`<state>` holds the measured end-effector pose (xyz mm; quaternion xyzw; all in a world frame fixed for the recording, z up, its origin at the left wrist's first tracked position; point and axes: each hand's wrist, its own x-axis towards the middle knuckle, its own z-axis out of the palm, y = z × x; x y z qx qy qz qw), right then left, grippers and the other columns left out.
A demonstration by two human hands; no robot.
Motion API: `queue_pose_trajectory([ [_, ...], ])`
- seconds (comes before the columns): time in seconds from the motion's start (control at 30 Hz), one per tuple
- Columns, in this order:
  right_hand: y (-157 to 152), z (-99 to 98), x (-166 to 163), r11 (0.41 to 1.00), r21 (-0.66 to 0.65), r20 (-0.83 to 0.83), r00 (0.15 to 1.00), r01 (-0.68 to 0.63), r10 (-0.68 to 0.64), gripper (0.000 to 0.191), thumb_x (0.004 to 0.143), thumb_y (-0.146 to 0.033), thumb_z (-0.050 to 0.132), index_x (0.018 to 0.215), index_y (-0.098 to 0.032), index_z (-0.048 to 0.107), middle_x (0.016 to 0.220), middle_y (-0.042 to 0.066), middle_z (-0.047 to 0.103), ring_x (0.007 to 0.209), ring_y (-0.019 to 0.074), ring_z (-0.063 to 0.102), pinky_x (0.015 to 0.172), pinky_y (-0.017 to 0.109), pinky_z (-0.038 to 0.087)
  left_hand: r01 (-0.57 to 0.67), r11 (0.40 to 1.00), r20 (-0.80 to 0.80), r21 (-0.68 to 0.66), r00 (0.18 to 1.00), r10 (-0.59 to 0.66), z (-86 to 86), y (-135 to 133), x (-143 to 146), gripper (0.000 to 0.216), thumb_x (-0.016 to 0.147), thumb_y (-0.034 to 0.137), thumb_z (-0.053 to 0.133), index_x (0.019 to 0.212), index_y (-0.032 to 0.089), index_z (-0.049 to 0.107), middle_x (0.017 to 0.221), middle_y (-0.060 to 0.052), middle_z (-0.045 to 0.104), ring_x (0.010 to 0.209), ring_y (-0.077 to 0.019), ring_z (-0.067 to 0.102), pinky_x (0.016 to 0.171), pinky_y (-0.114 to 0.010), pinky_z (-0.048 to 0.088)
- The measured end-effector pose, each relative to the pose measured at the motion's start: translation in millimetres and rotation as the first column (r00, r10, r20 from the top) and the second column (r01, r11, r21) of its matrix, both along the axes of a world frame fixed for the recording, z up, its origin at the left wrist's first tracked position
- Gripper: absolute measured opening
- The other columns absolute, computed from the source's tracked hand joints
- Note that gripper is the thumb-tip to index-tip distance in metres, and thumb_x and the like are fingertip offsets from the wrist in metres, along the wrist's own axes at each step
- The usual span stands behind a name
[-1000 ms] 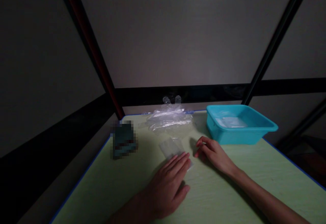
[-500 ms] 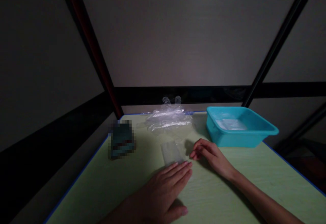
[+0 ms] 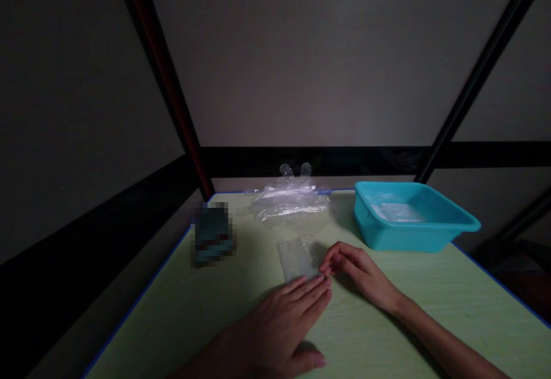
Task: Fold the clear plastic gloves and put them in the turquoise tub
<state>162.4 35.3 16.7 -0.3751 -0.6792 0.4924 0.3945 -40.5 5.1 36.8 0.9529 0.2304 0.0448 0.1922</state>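
A thin translucent plastic glove (image 3: 296,258), folded into a flat rectangle, lies on the table in front of me. My left hand (image 3: 287,324) rests flat over its near end, fingers stretched out together and thumb apart, hiding that end. At the glove's right edge my right hand (image 3: 350,270) is curled with thumb and fingertips pinched together; the bit between them is too small to see clearly. Behind it lies a loose, shiny pile of clear disposable gloves (image 3: 290,200), some with fingers sticking up at the back.
A turquoise plastic basin (image 3: 413,238) stands at the back right, with a flat folded clear plastic piece (image 3: 398,212) inside. A dark, pixelated object (image 3: 214,234) sits at the left. The pale green table (image 3: 181,316) has a blue edge, and a panelled wall (image 3: 310,80) rises behind it.
My right hand has moved slightly left and towards me, its fingertips now at the folded glove's edge. My left hand stays in place. The whole view has shifted a little.
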Motion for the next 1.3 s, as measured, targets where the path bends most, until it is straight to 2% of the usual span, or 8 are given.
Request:
queue_pose_trajectory([
  [0.13, -3.4, 7.6, -1.1, 0.996, 0.060, 0.097, 0.994, -0.063, 0.057, 0.031, 0.087, -0.037, 0.036, 0.089, -0.015, 0.058, 0.086, 0.006, 0.063, 0.081, 0.0167, 0.057, 0.073, 0.029, 0.045, -0.007, 1.000, 0.021, 0.029, 1.000, 0.006, -1.8, -0.4, 0.3, 0.065, 0.080, 0.043, 0.045, 0.134, 0.016, 0.019, 0.140, -0.008, 0.018, 0.128, -0.0224, 0.016, 0.104, -0.038, 0.018],
  [0.23, -5.8, 16.9, -10.3, 0.965, 0.110, 0.177, 0.960, -0.237, 0.216, 0.031, 0.089, -0.033, 0.034, 0.101, -0.017, 0.058, 0.098, 0.006, 0.062, 0.090, 0.0168, 0.056, 0.081, 0.031, 0.043, -0.020, 0.998, 0.020, 0.053, 1.000, 0.019, -3.0, -0.9, 1.3, 0.065, 0.079, 0.043, 0.047, 0.132, 0.014, 0.025, 0.138, -0.010, 0.027, 0.125, -0.0239, 0.024, 0.103, -0.036, 0.021],
  [0.4, -0.3, 28.0, -33.8, 0.758, 0.201, 0.452, 0.745, -0.621, 0.491, 0.037, 0.090, -0.023, 0.029, 0.124, -0.018, 0.042, 0.127, 0.004, 0.045, 0.117, 0.0137, 0.038, 0.099, 0.030, 0.028, -0.070, 0.996, -0.065, 0.063, 0.995, 0.074, -6.1, -2.3, 3.2, 0.051, 0.073, 0.042, 0.054, 0.115, 0.015, 0.047, 0.118, -0.011, 0.053, 0.106, -0.0278, 0.049, 0.091, -0.038, 0.036],
  [0.53, 17.0, 23.2, -43.9, 0.659, 0.210, 0.664, 0.600, -0.723, 0.447, 0.044, 0.090, -0.025, 0.030, 0.133, -0.016, 0.025, 0.135, 0.004, 0.031, 0.126, 0.0115, 0.020, 0.104, 0.030, 0.016, -0.078, 0.994, -0.069, 0.081, 0.994, 0.084, -5.6, -2.6, 3.0, 0.053, 0.072, 0.043, 0.055, 0.117, 0.016, 0.045, 0.119, -0.011, 0.052, 0.107, -0.0294, 0.047, 0.089, -0.040, 0.037],
  [0.63, 35.3, 14.8, -48.2, 0.626, 0.238, 0.755, 0.547, -0.743, 0.361, 0.047, 0.089, -0.030, 0.032, 0.134, -0.019, 0.020, 0.138, 0.002, 0.024, 0.128, 0.0117, 0.012, 0.105, 0.032, 0.010, -0.038, 0.999, -0.041, 0.038, 0.998, 0.039, -5.6, -1.3, 1.6, 0.065, 0.075, 0.045, 0.052, 0.129, 0.016, 0.031, 0.129, -0.012, 0.042, 0.115, -0.0278, 0.041, 0.095, -0.038, 0.031],
  [0.83, 65.6, 3.1, -57.5, 0.633, 0.292, 0.811, 0.537, -0.717, 0.233, 0.051, 0.089, -0.037, 0.029, 0.135, -0.019, 0.015, 0.139, 0.002, 0.021, 0.128, 0.0127, 0.010, 0.105, 0.032, 0.009, 0.004, 1.000, 0.034, 0.000, 0.999, -0.004, -8.0, 0.2, -1.1, 0.066, 0.081, 0.046, 0.043, 0.134, 0.016, 0.020, 0.141, -0.008, 0.017, 0.128, -0.0227, 0.015, 0.104, -0.035, 0.015],
  [1.0, 80.4, 0.1, -65.9, 0.664, 0.356, 0.824, 0.557, -0.657, 0.109, 0.048, 0.090, -0.036, 0.026, 0.135, -0.019, 0.017, 0.140, 0.002, 0.020, 0.129, 0.0155, 0.007, 0.104, 0.038, 0.008, -0.005, 1.000, -0.045, 0.008, 0.999, 0.005, -0.7, -0.7, 0.9, 0.069, 0.079, 0.044, 0.047, 0.134, 0.014, 0.019, 0.141, -0.009, 0.014, 0.128, -0.0227, 0.014, 0.105, -0.036, 0.014],
  [1.3, 77.2, 10.5, -65.3, 0.770, 0.530, 0.635, 0.768, -0.355, -0.082, 0.059, 0.084, -0.038, 0.042, 0.132, -0.010, 0.023, 0.135, 0.016, 0.029, 0.125, 0.0239, 0.023, 0.100, 0.040, 0.022, 0.010, 0.998, -0.075, 0.058, 0.997, -0.005, -4.1, 0.9, 2.2, 0.071, 0.078, 0.046, 0.046, 0.133, 0.011, 0.020, 0.141, -0.011, 0.015, 0.128, -0.0232, 0.013, 0.105, -0.036, 0.015],
])
